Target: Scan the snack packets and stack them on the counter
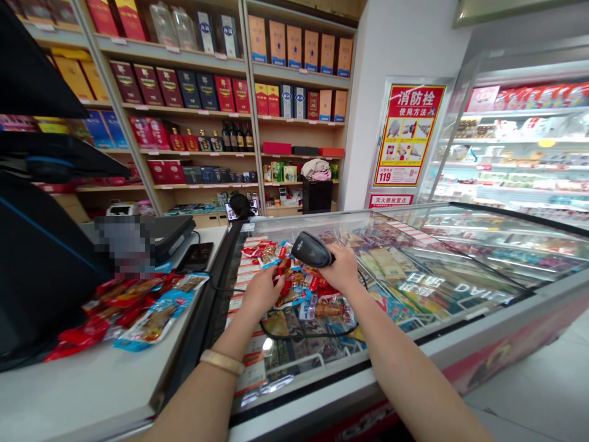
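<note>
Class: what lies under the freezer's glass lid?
Under the glass lid, packaged frozen goods show. The snack packets and both hands hide what lies beneath them.

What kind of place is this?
Most likely a small shop's checkout. The right hand holds a barcode scanner over snack packets on a glass-topped freezer, with shelves of boxed goods behind.

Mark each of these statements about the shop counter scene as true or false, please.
1. The right hand holds a black barcode scanner. True.
2. The left hand is on a snack packet lying on the freezer lid. True.
3. The left wrist is bare. False: it wears a gold-coloured bracelet.
4. The scanner is cordless. False: a black cable loops beneath it.
5. More snack packets lie on the white counter. True.
</note>
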Motion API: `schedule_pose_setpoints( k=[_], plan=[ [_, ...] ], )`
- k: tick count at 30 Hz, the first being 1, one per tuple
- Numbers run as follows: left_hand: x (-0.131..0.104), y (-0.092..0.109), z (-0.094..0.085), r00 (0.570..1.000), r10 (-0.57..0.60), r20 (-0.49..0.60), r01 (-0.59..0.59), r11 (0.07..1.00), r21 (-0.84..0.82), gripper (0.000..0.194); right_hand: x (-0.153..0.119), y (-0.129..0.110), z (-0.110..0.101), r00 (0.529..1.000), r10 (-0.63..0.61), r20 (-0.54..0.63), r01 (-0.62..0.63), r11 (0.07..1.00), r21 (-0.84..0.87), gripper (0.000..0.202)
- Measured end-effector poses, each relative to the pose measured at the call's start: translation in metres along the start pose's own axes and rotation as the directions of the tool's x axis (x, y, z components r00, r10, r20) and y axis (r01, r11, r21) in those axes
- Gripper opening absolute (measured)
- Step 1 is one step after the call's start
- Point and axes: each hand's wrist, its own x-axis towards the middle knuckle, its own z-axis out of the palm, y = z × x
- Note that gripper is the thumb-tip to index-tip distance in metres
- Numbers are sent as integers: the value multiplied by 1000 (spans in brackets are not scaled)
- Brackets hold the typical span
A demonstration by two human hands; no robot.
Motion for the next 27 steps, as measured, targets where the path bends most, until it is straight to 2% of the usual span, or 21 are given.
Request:
schedule_pose_setpoints(
  k=[4, 6, 8, 11, 12, 14, 15, 16, 18, 23, 27],
  plan=[
    [0, -4, -9, 990, -127, -62, 122, 989, -84, 26, -1, 0, 1, 1000, 11, 1, -11, 1000, -1, 21],
    [2, -8, -13, 957, -261, -123, 210, 923, -322, 21, -1, 0, 1, 1000, 14, 1, -14, 1000, -3, 21],
    [5, -11, -17, 911, -390, -131, 250, 777, -577, 19, -2, 0, 2, 1000, 11, -3, -11, 1000, 0, 21],
    [7, -13, -24, 867, -493, -74, 200, 479, -854, 9, -2, 0, 1, 1000, -3, -20, 3, 1000, 10, 22],
    [8, -13, -28, 855, -517, -39, 158, 332, -930, 6, -2, 0, 1, 1000, -10, -27, 10, 1000, 15, 21],
    [8, -13, -35, 828, -549, 113, 84, -78, -993, 8, -1, 0, 0, 999, -35, -33, 37, 999, 38, 19],
    [7, -13, -39, 820, -537, 198, 70, -249, -966, 10, -1, 0, 0, 998, -56, -30, 58, 997, 56, 18],
    [6, -14, -43, 815, -514, 268, 78, -361, -929, 13, -1, 0, -1, 996, -82, -24, 84, 993, 78, 18],
    [4, -16, -48, 820, -454, 348, 107, -476, -873, 21, -1, -2, -2, 989, -144, -18, 145, 981, 127, 18],
    [-4, -18, -52, 917, -177, 357, 171, -634, -754, 30, -5, -15, -4, 963, -270, -17, 267, 938, 221, 20],
    [-7, -16, -49, 931, -78, 357, 227, -642, -732, 30, -11, -28, -6, 933, -359, -35, 351, 881, 316, 19]
  ],
)
